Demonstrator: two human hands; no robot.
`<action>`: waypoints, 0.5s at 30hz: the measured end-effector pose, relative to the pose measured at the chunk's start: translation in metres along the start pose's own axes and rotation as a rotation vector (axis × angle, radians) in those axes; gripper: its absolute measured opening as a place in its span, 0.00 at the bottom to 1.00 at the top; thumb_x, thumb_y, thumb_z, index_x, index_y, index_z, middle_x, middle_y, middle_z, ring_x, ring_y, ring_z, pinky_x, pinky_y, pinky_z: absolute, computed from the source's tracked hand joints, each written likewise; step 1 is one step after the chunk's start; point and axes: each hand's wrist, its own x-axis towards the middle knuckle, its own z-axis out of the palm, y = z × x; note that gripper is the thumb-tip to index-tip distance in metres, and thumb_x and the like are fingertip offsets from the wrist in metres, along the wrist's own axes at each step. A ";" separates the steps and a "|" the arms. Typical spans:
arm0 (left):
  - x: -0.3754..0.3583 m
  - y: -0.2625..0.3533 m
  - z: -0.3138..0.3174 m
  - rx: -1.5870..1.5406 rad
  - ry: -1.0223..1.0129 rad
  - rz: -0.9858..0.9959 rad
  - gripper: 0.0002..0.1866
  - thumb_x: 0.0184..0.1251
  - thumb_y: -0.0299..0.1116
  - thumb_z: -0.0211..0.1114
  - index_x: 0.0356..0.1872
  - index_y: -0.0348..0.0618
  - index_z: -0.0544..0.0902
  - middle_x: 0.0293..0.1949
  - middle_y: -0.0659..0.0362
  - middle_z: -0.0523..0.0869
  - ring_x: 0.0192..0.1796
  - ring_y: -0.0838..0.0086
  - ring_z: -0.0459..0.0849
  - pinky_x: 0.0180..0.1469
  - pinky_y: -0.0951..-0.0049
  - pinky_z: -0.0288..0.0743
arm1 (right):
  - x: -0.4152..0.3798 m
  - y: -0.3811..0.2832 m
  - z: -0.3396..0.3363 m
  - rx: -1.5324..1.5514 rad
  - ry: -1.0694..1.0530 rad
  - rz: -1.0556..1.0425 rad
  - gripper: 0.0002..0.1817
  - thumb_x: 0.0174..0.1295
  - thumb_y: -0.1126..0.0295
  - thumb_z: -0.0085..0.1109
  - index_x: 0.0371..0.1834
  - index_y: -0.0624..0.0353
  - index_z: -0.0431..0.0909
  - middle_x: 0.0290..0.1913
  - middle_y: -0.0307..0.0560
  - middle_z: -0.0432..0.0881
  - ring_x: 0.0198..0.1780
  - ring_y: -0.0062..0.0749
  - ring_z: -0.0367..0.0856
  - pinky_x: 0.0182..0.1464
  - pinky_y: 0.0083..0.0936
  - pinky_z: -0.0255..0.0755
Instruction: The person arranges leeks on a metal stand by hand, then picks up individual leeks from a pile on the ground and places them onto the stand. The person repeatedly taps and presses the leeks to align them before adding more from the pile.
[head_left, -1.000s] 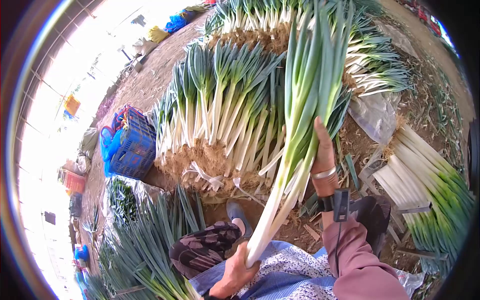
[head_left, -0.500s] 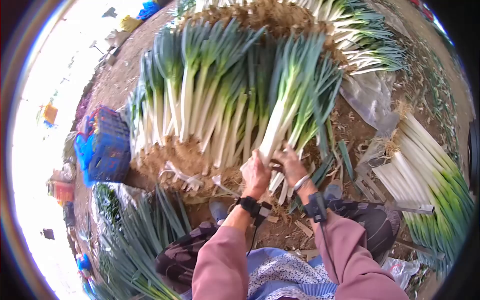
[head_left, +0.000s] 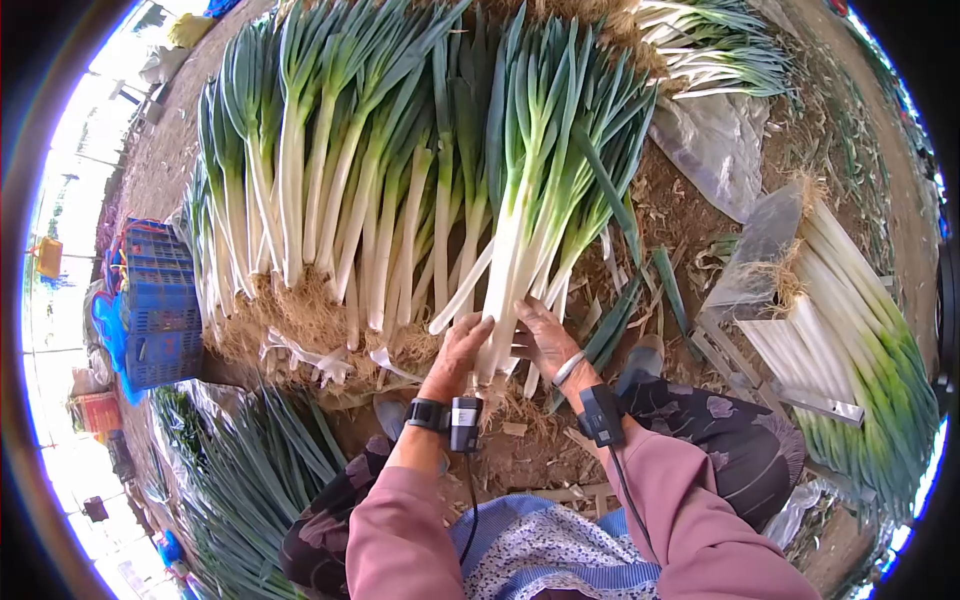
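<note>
Between my two hands stands a bunch of leeks (head_left: 508, 250), white stalks toward me and green leaves fanning away. My left hand (head_left: 458, 352) wraps the left side of the stalks near their lower ends. On the right side, my right hand (head_left: 547, 343) grips the same stalks, its thumb up and some fingertips hidden behind them. Left of the bunch lies a wide row of leeks (head_left: 345, 190) with brown, soil-covered roots (head_left: 290, 320) facing me. White strips (head_left: 305, 360) lie across those roots.
A blue crate (head_left: 160, 310) stands at the left. Trimmed leeks (head_left: 850, 340) lie at the right beside a metal bar (head_left: 815, 402). Green leaves (head_left: 255, 490) are heaped lower left. Plastic sheeting (head_left: 715, 150) and more leeks (head_left: 715, 45) are at the back right.
The view has shifted, so the pile sits further left and higher. Both hands still hold the leeks, which now stand more upright; the right hand has moved lower along the stalks.
</note>
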 end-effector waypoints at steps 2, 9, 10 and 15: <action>-0.012 0.016 0.004 -0.165 -0.036 -0.049 0.26 0.66 0.43 0.63 0.59 0.36 0.73 0.45 0.53 0.83 0.42 0.73 0.82 0.45 0.74 0.78 | 0.000 0.000 0.008 0.034 0.046 -0.002 0.24 0.67 0.53 0.57 0.60 0.53 0.70 0.46 0.39 0.79 0.40 0.28 0.81 0.44 0.33 0.78; -0.014 0.034 -0.007 0.079 0.078 -0.002 0.19 0.58 0.25 0.67 0.50 0.28 0.77 0.37 0.55 0.85 0.35 0.74 0.84 0.41 0.74 0.79 | 0.004 0.001 -0.003 -0.066 0.115 -0.034 0.18 0.66 0.60 0.59 0.54 0.59 0.74 0.42 0.41 0.82 0.40 0.29 0.84 0.44 0.30 0.80; -0.012 0.031 -0.014 0.097 0.101 -0.012 0.18 0.58 0.26 0.66 0.49 0.28 0.77 0.35 0.54 0.85 0.31 0.74 0.84 0.34 0.75 0.80 | 0.004 0.002 -0.008 -0.069 0.114 -0.036 0.18 0.66 0.60 0.59 0.54 0.59 0.74 0.42 0.41 0.82 0.40 0.29 0.84 0.44 0.30 0.80; -0.011 0.033 -0.023 0.081 0.177 0.012 0.12 0.63 0.30 0.64 0.42 0.31 0.78 0.26 0.59 0.82 0.21 0.77 0.80 0.24 0.77 0.75 | 0.001 0.004 -0.002 -0.222 0.063 0.005 0.28 0.67 0.56 0.57 0.62 0.64 0.66 0.50 0.47 0.79 0.46 0.33 0.81 0.47 0.28 0.76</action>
